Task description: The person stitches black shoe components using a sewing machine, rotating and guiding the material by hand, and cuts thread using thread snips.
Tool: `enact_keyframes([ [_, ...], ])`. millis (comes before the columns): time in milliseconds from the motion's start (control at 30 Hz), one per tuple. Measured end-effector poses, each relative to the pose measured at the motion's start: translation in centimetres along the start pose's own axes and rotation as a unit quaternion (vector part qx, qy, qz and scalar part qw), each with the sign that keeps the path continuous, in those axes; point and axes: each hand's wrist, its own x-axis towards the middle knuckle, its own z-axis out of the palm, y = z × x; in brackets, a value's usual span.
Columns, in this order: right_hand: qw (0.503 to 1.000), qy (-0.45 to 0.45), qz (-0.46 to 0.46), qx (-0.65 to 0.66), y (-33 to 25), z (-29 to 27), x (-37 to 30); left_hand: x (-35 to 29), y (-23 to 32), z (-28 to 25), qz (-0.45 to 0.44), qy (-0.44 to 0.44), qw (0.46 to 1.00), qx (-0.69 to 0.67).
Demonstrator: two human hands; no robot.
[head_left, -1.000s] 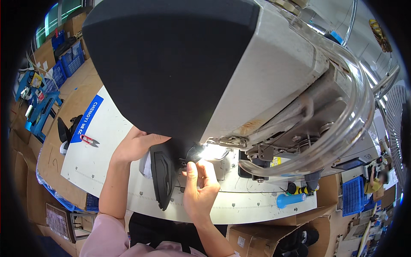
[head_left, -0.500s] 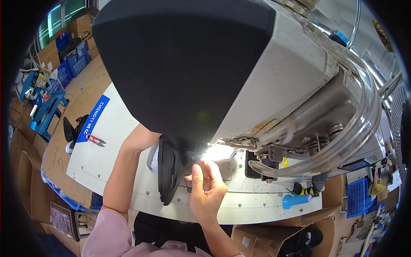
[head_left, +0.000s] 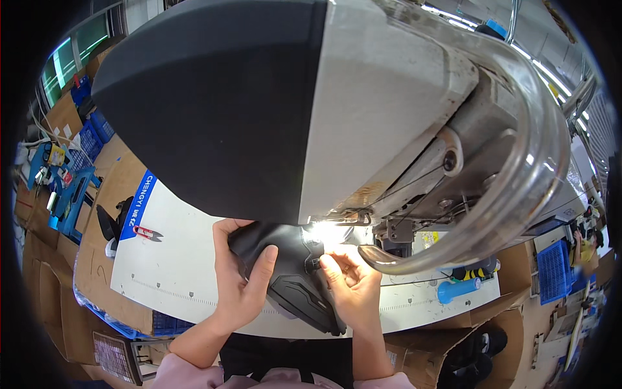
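Tabletop [head_left: 181,259]: perhaps leathery piece [head_left: 289,248] between grips [head_left: 241,292] [head_left: 358,293]

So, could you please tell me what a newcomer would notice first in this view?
Probably the big black and grey machine, which fills the upper middle. Just below it, a bright light shines beside a black piece held by the left hand and the right hand. Small red scissors stand out on the white table, at the left.
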Motion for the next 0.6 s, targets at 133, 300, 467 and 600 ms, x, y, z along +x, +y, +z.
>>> enact_keyframes([
  [133,1.000,-0.010,-0.017,0.003,0.7,-0.6,0.3,0.4,0.9,0.1,-0.012,-0.005,1.000,-0.002],
  [300,0.999,-0.048,0.003,-0.023,1.4,-1.3,1.0,-0.1,6.1,-2.1,-0.044,0.065,0.984,0.159],
  [467,0.995,-0.103,0.012,-0.008,1.2,-0.7,0.5,3.1,6.2,0.5,0.150,-0.024,0.959,0.240],
  [600,0.996,-0.075,-0.003,0.039,2.3,-0.9,0.2,2.9,3.1,0.5,0.038,-0.056,0.975,0.214],
])
